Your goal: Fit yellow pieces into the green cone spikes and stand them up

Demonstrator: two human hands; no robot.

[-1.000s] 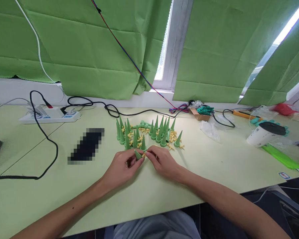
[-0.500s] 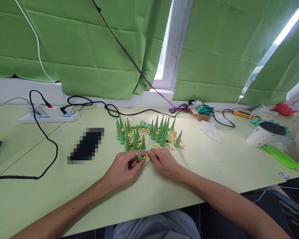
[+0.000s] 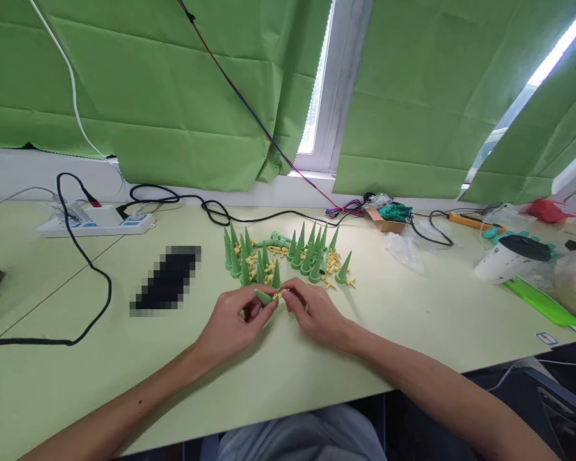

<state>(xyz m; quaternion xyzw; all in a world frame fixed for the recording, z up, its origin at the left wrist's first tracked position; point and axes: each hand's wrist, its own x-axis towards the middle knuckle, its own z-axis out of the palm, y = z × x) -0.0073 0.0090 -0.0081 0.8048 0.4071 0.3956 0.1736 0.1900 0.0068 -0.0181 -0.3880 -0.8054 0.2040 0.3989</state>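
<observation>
Between the fingers of my left hand (image 3: 240, 315) lies a green plastic cone (image 3: 264, 297), tilted with its tip up and to the left. My right hand (image 3: 312, 307) pinches a small yellow plastic piece (image 3: 278, 296) at the wide end of that cone; whether it sits inside or only touches, I cannot tell. Just beyond my hands stand several upright green cones (image 3: 315, 269), with small yellow pieces (image 3: 335, 261) scattered among them. Some green parts (image 3: 279, 240) lie on their sides at the back of the group.
A pixelated dark object (image 3: 167, 282) lies on the table (image 3: 173, 390) at left. Behind it are a white power strip (image 3: 96, 222) and a black cable (image 3: 108, 294). To the right are a small cardboard box (image 3: 384, 221), plastic wrap (image 3: 406, 251) and a white cup (image 3: 502, 264).
The cone in my left hand has tilted further left, showing more of its side. My right fingers have shifted slightly left and up with the yellow piece.
</observation>
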